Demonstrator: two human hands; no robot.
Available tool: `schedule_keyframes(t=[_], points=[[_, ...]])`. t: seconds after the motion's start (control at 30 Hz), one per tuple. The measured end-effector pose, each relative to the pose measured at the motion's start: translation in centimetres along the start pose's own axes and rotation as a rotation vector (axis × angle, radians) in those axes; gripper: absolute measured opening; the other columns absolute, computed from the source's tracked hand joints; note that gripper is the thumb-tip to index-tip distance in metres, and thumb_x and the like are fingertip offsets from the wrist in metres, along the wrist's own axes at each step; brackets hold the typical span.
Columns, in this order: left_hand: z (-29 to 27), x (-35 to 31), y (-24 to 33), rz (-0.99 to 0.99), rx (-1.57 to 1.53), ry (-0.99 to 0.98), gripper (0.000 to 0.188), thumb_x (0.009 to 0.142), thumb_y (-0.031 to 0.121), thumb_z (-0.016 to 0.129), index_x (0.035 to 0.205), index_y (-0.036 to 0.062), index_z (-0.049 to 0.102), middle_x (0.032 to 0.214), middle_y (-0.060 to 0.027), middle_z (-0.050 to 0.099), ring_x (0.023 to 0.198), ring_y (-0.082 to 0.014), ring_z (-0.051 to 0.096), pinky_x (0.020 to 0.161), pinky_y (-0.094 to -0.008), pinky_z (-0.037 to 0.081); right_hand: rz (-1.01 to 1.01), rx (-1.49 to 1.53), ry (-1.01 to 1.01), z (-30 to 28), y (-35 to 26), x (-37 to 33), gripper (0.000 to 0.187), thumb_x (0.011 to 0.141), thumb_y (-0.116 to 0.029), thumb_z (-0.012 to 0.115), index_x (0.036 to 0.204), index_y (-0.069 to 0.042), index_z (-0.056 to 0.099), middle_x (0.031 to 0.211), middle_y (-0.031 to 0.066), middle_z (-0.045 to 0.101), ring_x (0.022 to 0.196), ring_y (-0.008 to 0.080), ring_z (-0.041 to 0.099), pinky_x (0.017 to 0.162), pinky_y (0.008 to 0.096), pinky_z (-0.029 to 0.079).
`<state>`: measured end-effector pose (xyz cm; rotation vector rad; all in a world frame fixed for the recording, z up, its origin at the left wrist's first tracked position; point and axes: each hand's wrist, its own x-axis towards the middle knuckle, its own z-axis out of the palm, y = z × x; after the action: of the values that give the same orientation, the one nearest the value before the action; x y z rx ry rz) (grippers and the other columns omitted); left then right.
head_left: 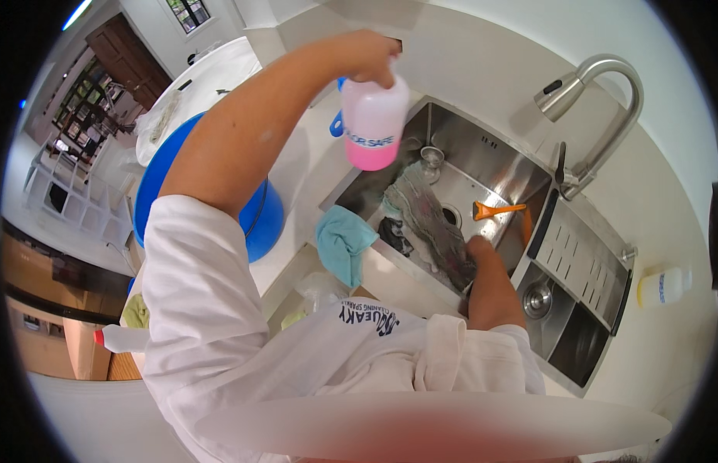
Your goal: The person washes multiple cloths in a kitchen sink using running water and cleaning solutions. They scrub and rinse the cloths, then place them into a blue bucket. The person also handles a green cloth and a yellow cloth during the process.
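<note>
My left hand point(367, 58) is closed round the neck of a translucent plastic bottle point(374, 116), held up over the sink's left rim. Pink liquid fills its lower part, and blue lettering runs round it. Down in the steel sink point(499, 154), my right hand point(478, 251) grips the near end of a wet grey cloth point(427, 212); its fingertips are partly hidden. The cloth stretches from that hand toward the far side of the basin. Beside it lies a small dark cloth point(394, 236). An orange scraper-like tool point(498, 210) rests right of the drain.
A light-blue cloth point(343, 243) hangs over the counter edge. Left of the sink stands a blue bucket point(265, 224), partly behind my left arm. The faucet point(625, 100) arches over the right side. A slotted steel tray point(579, 258) and a bottle of yellow liquid point(662, 288) are to the right.
</note>
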<state>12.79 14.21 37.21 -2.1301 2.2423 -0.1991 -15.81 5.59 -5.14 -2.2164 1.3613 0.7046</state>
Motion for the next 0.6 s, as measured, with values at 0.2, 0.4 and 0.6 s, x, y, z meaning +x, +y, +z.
schedule_keyframes(t=[0.2,0.4,0.6], points=[[3.2,-0.2,-6.9,-0.306,-0.215,-0.150,0.049,0.063,0.020,0.062,0.107,0.0031,0.050,0.089,-0.0159,0.057,0.074,-0.0260,0.058,0.060,-0.0331,0.049,0.109,-0.039,-0.222,2.6,-0.6,-0.3,0.053,0.060,-0.031,0.069,0.105,-0.007,0.057,0.121,0.0122,0.046,0.110,0.0262,0.045,0.091,0.0343,0.038],[5.8,-0.5,-10.2,-0.488,-0.250,-0.204,0.050,0.063,0.019,0.062,0.109,0.0027,0.049,0.092,-0.0156,0.057,0.073,-0.0244,0.058,0.059,-0.0321,0.049,0.210,0.001,-0.147,4.1,-0.3,0.6,0.040,0.080,-0.030,0.049,0.114,-0.010,0.051,0.128,0.0087,0.039,0.117,0.0282,0.038,0.093,0.0387,0.037],[8.0,-0.9,-11.4,-0.520,-0.212,-0.214,0.050,0.061,0.018,0.063,0.107,0.0011,0.051,0.092,-0.0150,0.058,0.075,-0.0256,0.058,0.058,-0.0326,0.049,-0.074,0.059,0.048,2.6,-0.4,1.2,0.038,0.079,-0.027,0.046,0.108,-0.004,0.052,0.108,0.0167,0.053,0.101,0.0332,0.050,0.089,0.0409,0.038]])
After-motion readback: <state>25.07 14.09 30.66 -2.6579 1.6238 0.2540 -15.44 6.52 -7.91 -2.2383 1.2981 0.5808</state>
